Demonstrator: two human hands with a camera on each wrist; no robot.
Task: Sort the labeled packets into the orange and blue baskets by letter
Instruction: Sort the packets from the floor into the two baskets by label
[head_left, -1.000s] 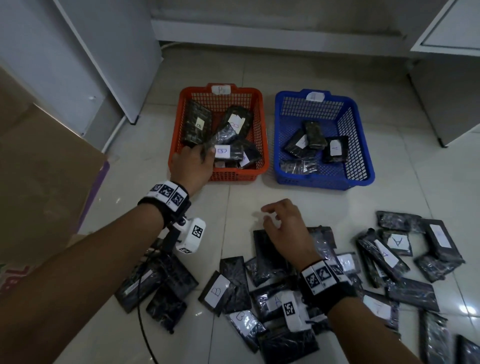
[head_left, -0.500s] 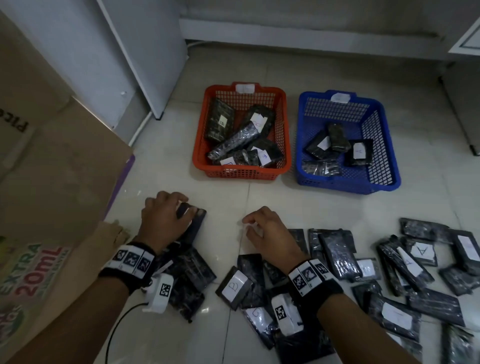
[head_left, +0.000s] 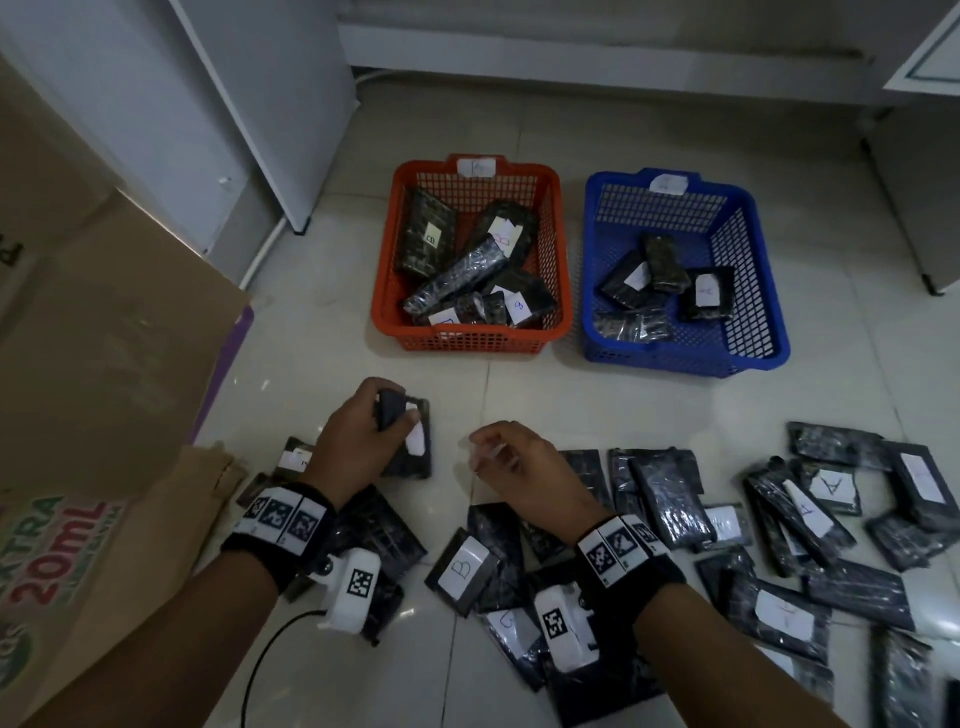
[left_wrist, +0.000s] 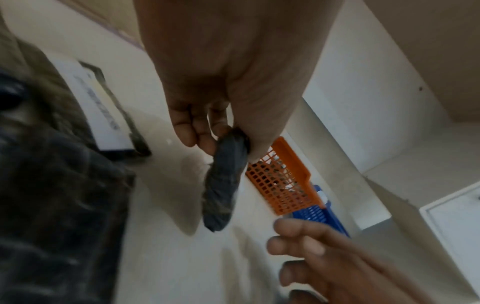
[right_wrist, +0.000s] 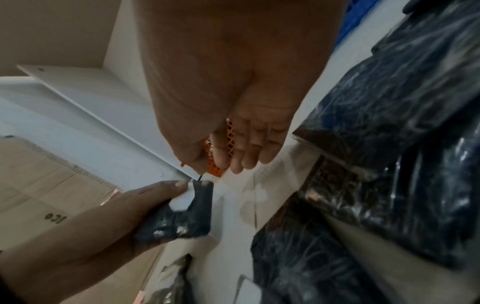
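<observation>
My left hand (head_left: 363, 431) grips a black packet (head_left: 410, 441) with a white label just above the floor, thumb on the label; the packet (left_wrist: 221, 185) hangs from the curled fingers, and it shows as a dark packet (right_wrist: 179, 218) in the right wrist view. My right hand (head_left: 511, 457) hovers beside it with loosely curled fingers (right_wrist: 246, 148), holding nothing. Ahead stand the orange basket (head_left: 387, 312) and the blue basket (head_left: 769, 332), each holding several packets. Many black packets lie on the floor, one marked B (head_left: 460, 571), one marked A (head_left: 831, 488).
A brown cardboard box (head_left: 104, 364) stands at the left. White cabinet panels (head_left: 249, 104) rise behind it, and another white cabinet (head_left: 924, 156) stands at the right. Bare tile floor (head_left: 493, 389) lies between my hands and the baskets.
My left hand came back from the orange basket to the left pile and took hold of a packet, now lifted slightly. The right hand stayed hovering over the pile.
</observation>
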